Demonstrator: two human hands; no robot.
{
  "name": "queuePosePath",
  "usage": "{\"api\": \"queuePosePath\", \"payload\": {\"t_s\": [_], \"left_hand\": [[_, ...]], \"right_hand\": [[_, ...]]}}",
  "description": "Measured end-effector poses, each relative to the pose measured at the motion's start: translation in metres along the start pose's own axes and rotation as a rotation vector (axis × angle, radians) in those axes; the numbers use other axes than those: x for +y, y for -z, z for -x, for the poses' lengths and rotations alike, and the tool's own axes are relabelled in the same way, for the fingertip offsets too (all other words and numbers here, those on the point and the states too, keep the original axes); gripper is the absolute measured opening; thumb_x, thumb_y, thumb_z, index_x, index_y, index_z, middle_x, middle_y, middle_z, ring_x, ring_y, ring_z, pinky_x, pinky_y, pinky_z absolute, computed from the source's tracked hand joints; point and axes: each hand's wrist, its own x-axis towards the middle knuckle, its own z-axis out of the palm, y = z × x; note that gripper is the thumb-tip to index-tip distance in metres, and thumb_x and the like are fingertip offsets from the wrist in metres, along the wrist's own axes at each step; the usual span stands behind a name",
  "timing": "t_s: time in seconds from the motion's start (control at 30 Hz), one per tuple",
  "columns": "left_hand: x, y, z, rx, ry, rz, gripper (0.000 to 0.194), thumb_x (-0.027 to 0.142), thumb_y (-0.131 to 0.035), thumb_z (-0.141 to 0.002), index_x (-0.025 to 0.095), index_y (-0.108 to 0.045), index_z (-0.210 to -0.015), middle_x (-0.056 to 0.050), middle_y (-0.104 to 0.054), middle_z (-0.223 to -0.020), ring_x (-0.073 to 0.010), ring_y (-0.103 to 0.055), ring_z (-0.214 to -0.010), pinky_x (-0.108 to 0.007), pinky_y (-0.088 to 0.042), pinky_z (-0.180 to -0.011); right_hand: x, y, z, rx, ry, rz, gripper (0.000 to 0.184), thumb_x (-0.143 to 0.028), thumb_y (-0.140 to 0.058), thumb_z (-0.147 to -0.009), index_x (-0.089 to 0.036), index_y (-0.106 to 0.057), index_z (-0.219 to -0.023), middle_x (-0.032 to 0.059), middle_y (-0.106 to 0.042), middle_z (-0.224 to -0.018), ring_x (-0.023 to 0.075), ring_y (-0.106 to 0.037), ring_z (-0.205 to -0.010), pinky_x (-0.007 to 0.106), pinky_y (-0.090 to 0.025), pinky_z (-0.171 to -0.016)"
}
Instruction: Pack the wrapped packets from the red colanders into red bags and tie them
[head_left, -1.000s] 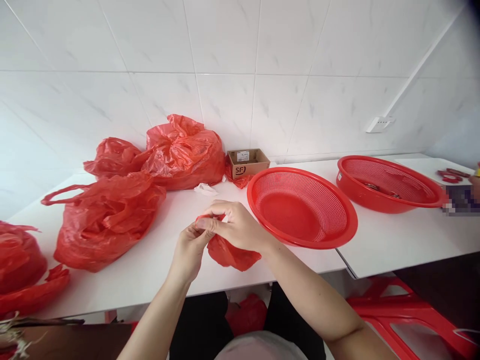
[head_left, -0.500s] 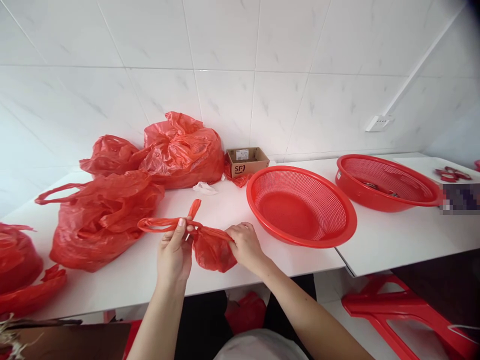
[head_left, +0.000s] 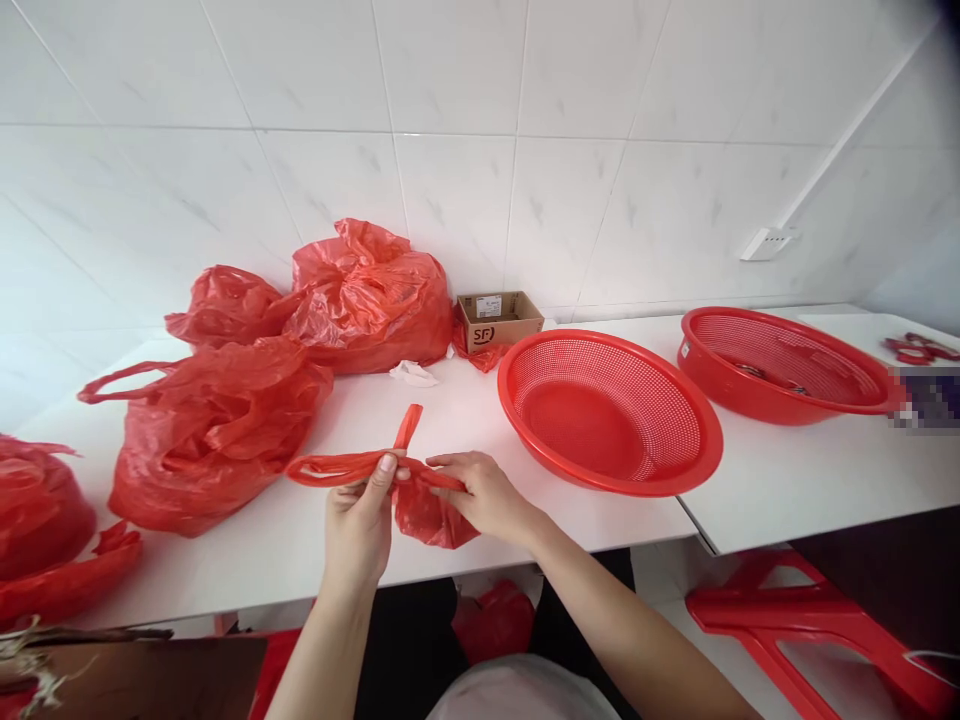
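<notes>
Between my hands, over the front edge of the white table, is a small red plastic bag [head_left: 431, 515] with something bulky inside that I cannot make out. My left hand [head_left: 364, 515] pinches its twisted neck between thumb and fingers. A looped handle sticks out to the left of that grip, and a short loose end points up. My right hand [head_left: 484, 495] has its fingers closed on a strand at the bag's right side, close to the neck. To the right of my hands sits a red perforated basin [head_left: 592, 420] with nothing in it.
Several larger red plastic bags [head_left: 217, 440] stand on the left of the table [head_left: 247, 570]. A small cardboard box [head_left: 499, 320] and a crumpled white tissue [head_left: 414, 374] lie near the wall. A second red basin [head_left: 787, 370] at the right holds scissors-like items. A red stool [head_left: 795, 620] stands below.
My right hand has shifted left along the bag toward the neck, closer to my left hand. The left hand keeps its pinch. The view has moved slightly.
</notes>
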Motion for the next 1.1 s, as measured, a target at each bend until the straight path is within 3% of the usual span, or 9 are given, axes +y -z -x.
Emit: {"api": "queuePosePath", "payload": {"t_s": [0.13, 0.27, 0.37, 0.43, 0.57, 0.7, 0.9, 1.0, 1.1], "left_hand": [[0.004, 0.003, 0.003, -0.113, 0.026, -0.065, 0.021, 0.038, -0.083, -0.071, 0.02, -0.073, -0.075, 0.003, -0.065, -0.066, -0.0105, -0.057, -0.066, -0.022, -0.048, -0.073], [0.005, -0.002, 0.015, -0.241, 0.114, -0.176, 0.02, 0.027, -0.082, -0.073, 0.018, -0.065, -0.075, 0.0, -0.068, -0.075, -0.0138, -0.062, -0.075, -0.024, -0.047, -0.074], [0.006, -0.005, 0.018, -0.292, 0.152, -0.166, 0.024, 0.029, -0.075, -0.081, 0.019, -0.056, -0.073, -0.002, -0.07, -0.084, -0.0161, -0.064, -0.085, -0.028, -0.047, -0.082], [0.007, -0.007, 0.017, -0.321, 0.169, -0.133, 0.026, 0.03, -0.072, -0.084, 0.019, -0.051, -0.072, -0.002, -0.071, -0.088, -0.0174, -0.065, -0.09, -0.029, -0.046, -0.083], [0.007, -0.009, 0.013, -0.307, 0.199, -0.049, 0.021, 0.028, -0.071, -0.085, 0.02, -0.052, -0.078, 0.0, -0.071, -0.086, -0.0164, -0.065, -0.087, -0.026, -0.045, -0.077], [0.004, -0.007, 0.014, -0.285, 0.214, -0.115, 0.017, 0.03, -0.074, -0.081, 0.023, -0.066, -0.095, 0.0, -0.07, -0.087, -0.0147, -0.064, -0.081, -0.024, -0.047, -0.074], [0.008, -0.004, 0.016, -0.311, 0.072, -0.308, 0.008, 0.025, -0.079, -0.075, 0.022, -0.073, -0.075, -0.002, -0.068, -0.092, -0.0162, -0.062, -0.095, -0.026, -0.047, -0.087], [0.013, -0.002, 0.016, -0.312, -0.087, -0.434, 0.009, 0.021, -0.077, -0.076, 0.023, -0.069, -0.073, 0.0, -0.066, -0.086, -0.0145, -0.059, -0.089, -0.024, -0.047, -0.082], [0.017, -0.002, 0.016, -0.367, -0.151, -0.519, 0.01, 0.019, -0.075, -0.078, 0.024, -0.067, -0.074, 0.0, -0.064, -0.081, -0.0139, -0.057, -0.084, -0.024, -0.045, -0.077]], "right_hand": [[-0.014, 0.009, 0.0, -0.093, -0.084, -0.608, 0.052, -0.052, -0.064, -0.086, -0.023, -0.062, -0.129, 0.008, -0.063, -0.13, 0.0241, -0.059, -0.12, 0.039, -0.045, -0.101], [-0.027, 0.004, -0.011, 0.098, -0.079, -0.88, 0.035, -0.051, -0.061, -0.088, -0.019, -0.073, -0.1, 0.0051, -0.07, -0.1, 0.0193, -0.063, -0.099, 0.034, -0.047, -0.092], [-0.034, 0.007, -0.017, 0.355, -0.002, -0.836, 0.027, -0.044, -0.064, -0.088, -0.02, -0.07, -0.078, 0.002, -0.066, -0.088, 0.0152, -0.059, -0.089, 0.03, -0.044, -0.088], [-0.04, 0.011, -0.016, 0.422, 0.023, -0.806, 0.027, -0.043, -0.061, -0.09, -0.02, -0.067, -0.077, 0.0007, -0.062, -0.083, 0.0126, -0.053, -0.077, 0.028, -0.043, -0.08], [-0.053, 0.012, 0.0, 0.336, 0.048, -0.809, 0.029, -0.043, -0.049, -0.097, -0.02, -0.058, -0.081, -0.0007, -0.056, -0.076, 0.0106, -0.043, -0.063, 0.027, -0.04, -0.065], [-0.061, 0.0, 0.02, 0.396, 0.103, -0.736, 0.021, -0.037, -0.048, -0.099, -0.022, -0.046, -0.084, -0.0043, -0.048, -0.072, 0.0093, -0.044, -0.063, 0.025, -0.038, -0.063], [-0.048, -0.001, 0.029, 0.295, -0.086, -0.878, 0.022, -0.035, -0.06, -0.091, -0.024, -0.041, -0.092, -0.0098, -0.046, -0.061, 0.0075, -0.04, -0.051, 0.022, -0.035, -0.054], [-0.032, 0.007, 0.028, 0.343, -0.14, -0.77, 0.017, -0.035, -0.059, -0.091, -0.024, -0.046, -0.089, -0.0085, -0.049, -0.058, 0.01, -0.047, -0.055, 0.025, -0.041, -0.059], [-0.024, 0.016, 0.027, 0.526, -0.058, -0.397, 0.007, -0.027, -0.061, -0.087, -0.022, -0.057, -0.088, -0.0002, -0.064, -0.084, 0.0144, -0.059, -0.083, 0.031, -0.046, -0.08]]}}
